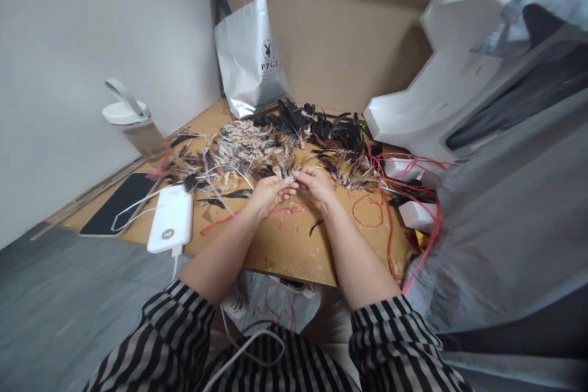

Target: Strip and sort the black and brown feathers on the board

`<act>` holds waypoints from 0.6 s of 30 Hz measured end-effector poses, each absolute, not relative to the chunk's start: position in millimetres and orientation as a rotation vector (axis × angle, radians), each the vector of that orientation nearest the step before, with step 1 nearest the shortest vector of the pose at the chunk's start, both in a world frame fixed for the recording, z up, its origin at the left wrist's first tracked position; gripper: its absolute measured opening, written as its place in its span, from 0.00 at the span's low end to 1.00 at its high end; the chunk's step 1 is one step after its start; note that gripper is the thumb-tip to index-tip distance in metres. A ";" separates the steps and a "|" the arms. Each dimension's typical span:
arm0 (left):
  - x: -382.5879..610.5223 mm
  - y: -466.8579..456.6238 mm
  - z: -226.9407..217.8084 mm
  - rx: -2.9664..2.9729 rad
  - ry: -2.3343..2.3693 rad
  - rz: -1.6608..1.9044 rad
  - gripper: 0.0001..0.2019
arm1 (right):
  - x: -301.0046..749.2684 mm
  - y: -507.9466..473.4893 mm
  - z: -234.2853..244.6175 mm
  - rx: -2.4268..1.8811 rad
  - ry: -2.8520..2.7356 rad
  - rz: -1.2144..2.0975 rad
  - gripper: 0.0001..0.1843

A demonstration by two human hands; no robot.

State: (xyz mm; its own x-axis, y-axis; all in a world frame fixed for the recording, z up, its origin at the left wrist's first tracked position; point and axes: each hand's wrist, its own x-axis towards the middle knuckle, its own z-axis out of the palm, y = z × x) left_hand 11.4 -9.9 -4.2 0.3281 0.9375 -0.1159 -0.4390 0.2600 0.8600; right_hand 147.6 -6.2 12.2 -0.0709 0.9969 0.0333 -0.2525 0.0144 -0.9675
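Observation:
Over the middle of the wooden table my two hands meet, fingertips pinched close together. My left hand is closed on the base of a small bunch of brown feathers. My right hand pinches the same bunch from the other side. Behind them lie a pile of pale, fluffy feathers and clusters of long black feathers. More brown feather bunches rest to the right of my right hand. A single dark feather lies on the table near my right wrist.
At left are a white power bank with cables, a dark phone or tablet and a lidded bottle. A silver bag stands at the back. Red string tangles at right, beside grey cloth.

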 end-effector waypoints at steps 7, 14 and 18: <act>14.1 -15.1 3.2 0.879 0.801 1.051 0.09 | 144.8 -3.2 6.7 -1.071 -1.180 1.140 0.16; 16.0 -16.1 5.2 0.924 0.872 1.081 0.11 | 144.2 -3.8 5.0 -1.060 -1.187 1.173 0.16; 15.3 -12.7 1.1 0.944 0.879 1.111 0.11 | 141.6 -2.6 5.8 -1.097 -1.149 1.186 0.16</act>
